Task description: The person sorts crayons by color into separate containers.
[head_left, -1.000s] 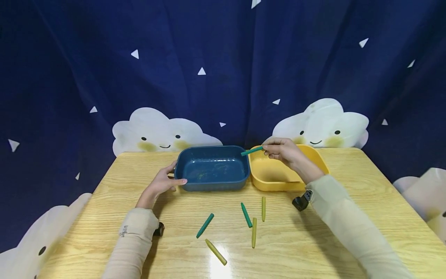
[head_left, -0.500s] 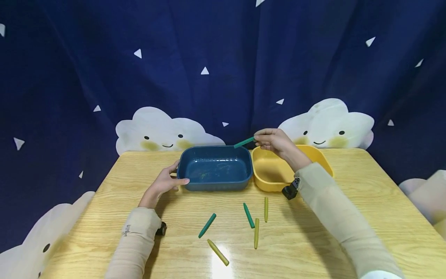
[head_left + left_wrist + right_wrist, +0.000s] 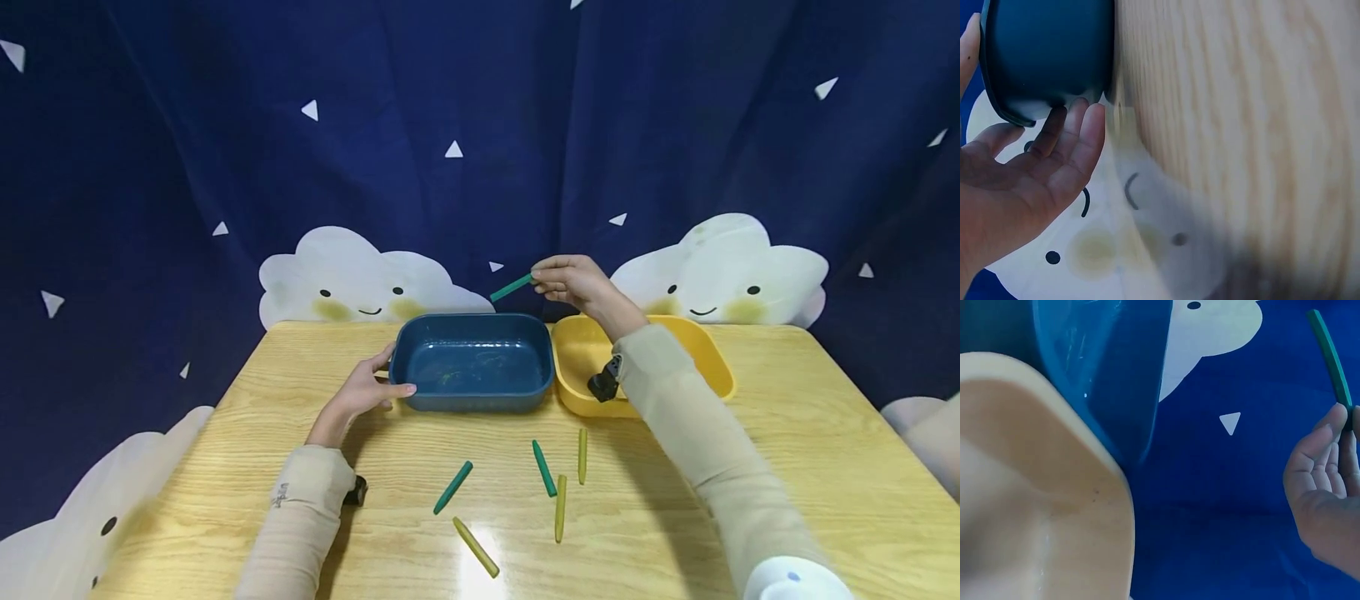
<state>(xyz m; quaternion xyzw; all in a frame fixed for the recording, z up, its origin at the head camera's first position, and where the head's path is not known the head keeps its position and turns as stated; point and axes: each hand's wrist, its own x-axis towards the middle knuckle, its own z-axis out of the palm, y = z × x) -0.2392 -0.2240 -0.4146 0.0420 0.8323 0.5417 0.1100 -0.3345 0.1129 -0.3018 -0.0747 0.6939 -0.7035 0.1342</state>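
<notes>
Raised above and behind the blue bin's right end, my right hand [image 3: 576, 283] pinches a green crayon [image 3: 512, 287] between thumb and fingers. The crayon points left, its free end tilted down in the head view. My left hand [image 3: 369, 385] is spread against the left end of the blue bin [image 3: 480, 402], thumb at the front corner of the rim. In the left wrist view, fingertips [image 3: 1092, 115] touch or nearly touch the bin's end wall. The blue bin's floor shows no crayons. Beside it stands a yellow bin [image 3: 708, 354], partly hidden by the right forearm.
On the wooden table [image 3: 390, 542] before the bins lie two green crayons [image 3: 453, 487] [image 3: 543, 468] and three yellow crayons [image 3: 476, 547] [image 3: 561, 508] [image 3: 582, 456]. A dark blue curtain [image 3: 510, 125] with clouds hangs behind the table's far edge.
My right hand has risen and moved left with the green crayon, from over the yellow bin toward the blue one. The left hand keeps its place at the blue bin. The head view shifted slightly.
</notes>
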